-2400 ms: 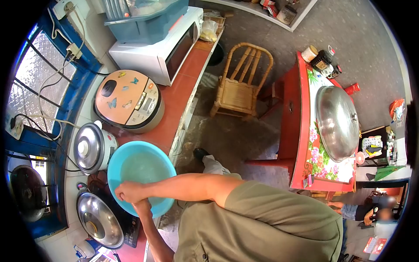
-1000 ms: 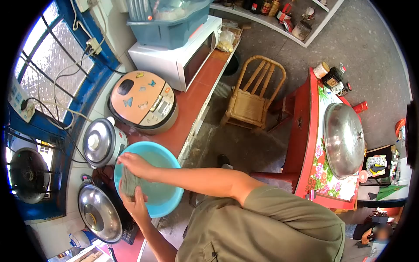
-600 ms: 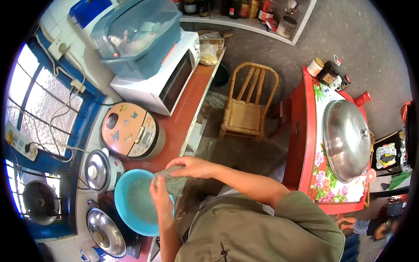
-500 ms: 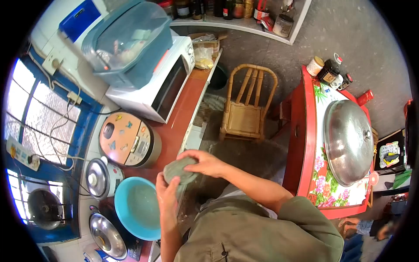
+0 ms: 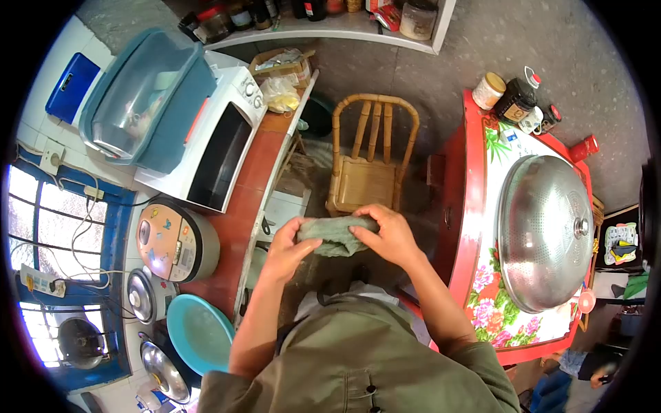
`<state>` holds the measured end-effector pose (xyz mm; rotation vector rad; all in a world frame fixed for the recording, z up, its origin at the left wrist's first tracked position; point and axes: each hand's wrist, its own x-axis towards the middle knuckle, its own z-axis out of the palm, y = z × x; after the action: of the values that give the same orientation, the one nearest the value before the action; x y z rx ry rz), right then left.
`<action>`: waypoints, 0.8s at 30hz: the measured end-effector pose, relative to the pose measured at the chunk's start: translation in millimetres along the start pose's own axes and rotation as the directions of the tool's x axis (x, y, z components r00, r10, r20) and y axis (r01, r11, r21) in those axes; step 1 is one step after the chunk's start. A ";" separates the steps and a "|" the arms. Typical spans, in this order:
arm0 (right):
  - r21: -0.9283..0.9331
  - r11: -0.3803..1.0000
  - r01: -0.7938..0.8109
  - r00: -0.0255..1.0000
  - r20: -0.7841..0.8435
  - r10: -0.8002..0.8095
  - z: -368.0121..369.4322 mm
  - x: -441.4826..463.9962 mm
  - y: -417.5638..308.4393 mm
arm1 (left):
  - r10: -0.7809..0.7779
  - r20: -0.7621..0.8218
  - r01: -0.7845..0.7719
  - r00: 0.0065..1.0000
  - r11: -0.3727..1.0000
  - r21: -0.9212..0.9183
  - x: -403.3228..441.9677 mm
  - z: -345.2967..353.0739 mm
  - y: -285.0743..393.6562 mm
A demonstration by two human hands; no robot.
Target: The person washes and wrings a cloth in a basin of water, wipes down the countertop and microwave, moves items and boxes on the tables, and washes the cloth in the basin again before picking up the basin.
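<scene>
A damp-looking grey-green cloth (image 5: 336, 237), folded into a small bundle, is held up in front of my body with a hand at each end. My left hand (image 5: 282, 251) grips its left end, thumb on the near side. Around the right end, the fingers and thumb of my right hand (image 5: 387, 235) are closed. The cloth's lower edge opens into loose folds. To the left, on the counter, stands a turquoise basin (image 5: 219, 316) with cloudy water in it.
Along the left counter stand a rice cooker (image 5: 162, 241), a small lidded pot (image 5: 142, 296), a lidded pan (image 5: 164, 372) and a white microwave (image 5: 224, 151) under a blue-grey bin (image 5: 172, 131). A bamboo chair (image 5: 365, 182) stands ahead. Rightward, a red table (image 5: 475, 275) bears a large metal dome lid (image 5: 544, 234).
My hands and the cloth have moved right, from beside the basin to over the floor before the chair. The view has turned, and both hands now hold opposite ends of the cloth.
</scene>
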<state>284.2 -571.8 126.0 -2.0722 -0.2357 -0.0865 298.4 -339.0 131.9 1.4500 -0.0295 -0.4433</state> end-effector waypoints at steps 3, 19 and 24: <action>-0.108 0.994 -0.011 1.000 -0.029 0.008 -24.8 -5.5 7.2 | -0.044 0.147 0.057 0.988 0.995 -0.083 29.1 21.8 -0.1; 0.858 0.509 -0.068 0.669 -0.339 0.662 -52.1 83.2 26.8 | -0.249 0.458 0.335 0.854 0.935 -0.117 171.6 60.4 12.8; 0.715 0.655 -0.245 0.905 -0.074 0.420 -38.0 137.8 11.4 | -0.327 0.444 0.542 0.834 0.632 -0.553 210.5 30.3 2.4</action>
<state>422.7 -592.2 156.9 -1.2926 0.2487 -0.0084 483.9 -432.7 86.7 0.6414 0.2308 -0.9798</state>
